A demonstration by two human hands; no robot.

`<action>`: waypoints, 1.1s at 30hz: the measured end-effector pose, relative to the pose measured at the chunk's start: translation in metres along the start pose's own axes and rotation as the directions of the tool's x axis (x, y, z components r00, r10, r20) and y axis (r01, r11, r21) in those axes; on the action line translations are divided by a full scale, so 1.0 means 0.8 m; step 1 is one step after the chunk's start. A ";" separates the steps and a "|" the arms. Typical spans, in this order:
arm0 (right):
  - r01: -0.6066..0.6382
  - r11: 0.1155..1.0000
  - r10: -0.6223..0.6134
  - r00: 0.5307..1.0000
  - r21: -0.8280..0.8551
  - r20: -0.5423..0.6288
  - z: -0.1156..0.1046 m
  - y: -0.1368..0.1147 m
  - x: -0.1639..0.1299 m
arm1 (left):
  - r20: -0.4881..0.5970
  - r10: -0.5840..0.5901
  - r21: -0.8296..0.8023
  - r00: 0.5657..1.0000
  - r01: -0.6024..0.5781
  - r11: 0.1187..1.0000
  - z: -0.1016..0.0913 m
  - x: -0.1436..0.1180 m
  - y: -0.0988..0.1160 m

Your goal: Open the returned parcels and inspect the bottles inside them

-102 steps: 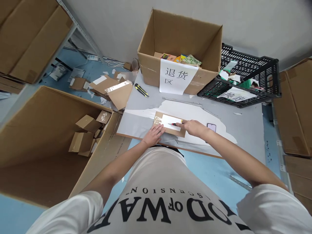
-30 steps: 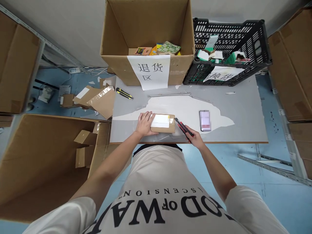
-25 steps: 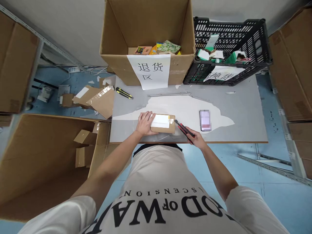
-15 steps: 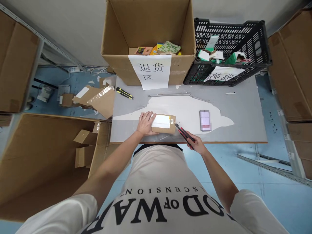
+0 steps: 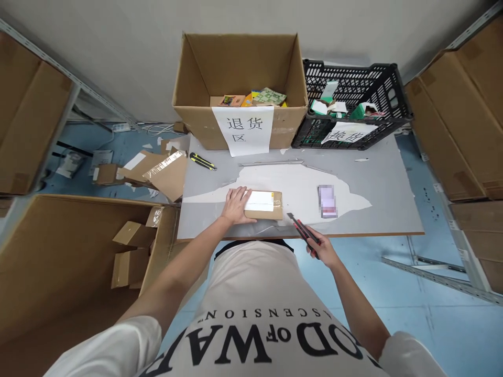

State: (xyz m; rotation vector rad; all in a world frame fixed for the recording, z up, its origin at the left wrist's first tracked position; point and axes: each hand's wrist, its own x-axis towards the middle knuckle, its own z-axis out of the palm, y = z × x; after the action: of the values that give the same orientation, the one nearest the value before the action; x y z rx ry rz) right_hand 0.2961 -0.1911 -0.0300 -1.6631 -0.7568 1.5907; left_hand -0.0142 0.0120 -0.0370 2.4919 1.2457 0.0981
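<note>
A small cardboard box (image 5: 277, 207) with a white label lies on the table, close to its front edge. My left hand (image 5: 236, 205) grips the left end of this box, with fingers over the top and the thumb along the near side. In my right hand (image 5: 320, 247) is a black and red utility knife (image 5: 305, 232), its fingers wrapped round the handle. The knife's tip points up and left, a short gap away from the box's right end. A phone (image 5: 327, 201) with a blurred screen lies right of the box.
At the table's (image 5: 393, 209) back stand a big carton (image 5: 188, 123) of small packets and a black crate (image 5: 393, 119). A yellow and black cutter (image 5: 202, 161) lies at the left. Left of the table, an open carton (image 5: 78, 207) holds small boxes, near flattened cardboard (image 5: 165, 173).
My right hand has drawn the knife away from the box's right end, rightward and toward me. My left hand keeps its hold on the box. The view has tilted up slightly.
</note>
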 end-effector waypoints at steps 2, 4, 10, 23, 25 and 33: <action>0.037 0.997 -0.032 0.996 0.063 -0.081 -0.016 -0.001 -0.004 | 0.005 0.009 -0.010 1.000 -0.009 1.000 -0.001 -0.001 0.001; 0.099 0.983 -0.075 0.985 0.153 -0.153 -0.020 -0.004 -0.002 | 0.006 0.023 -0.041 1.000 -0.023 0.999 -0.002 -0.002 0.000; 0.224 0.880 -0.079 0.939 0.420 -0.335 0.047 -0.021 0.030 | -0.149 -0.097 -0.314 0.984 0.046 0.948 -0.021 0.004 -0.035; 0.104 0.794 0.073 0.962 0.599 -0.263 0.144 -0.028 0.052 | 0.486 -0.334 -0.768 0.808 0.577 0.278 -0.010 0.019 -0.109; 0.134 0.828 0.044 0.953 0.544 -0.301 0.141 -0.031 0.060 | 0.469 -0.338 -0.799 0.816 0.555 0.232 -0.009 0.016 -0.105; 0.116 0.908 -0.019 0.971 0.403 -0.238 0.089 -0.103 0.123 | 0.381 -0.479 -0.896 0.791 0.444 0.021 -0.008 -0.026 -0.069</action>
State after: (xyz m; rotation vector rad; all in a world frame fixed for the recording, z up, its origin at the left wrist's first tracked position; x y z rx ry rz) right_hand 0.2374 -0.0568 -0.0203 -1.4532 -0.3225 1.3637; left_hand -0.0699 0.0280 -0.0475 0.8471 1.3021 0.5687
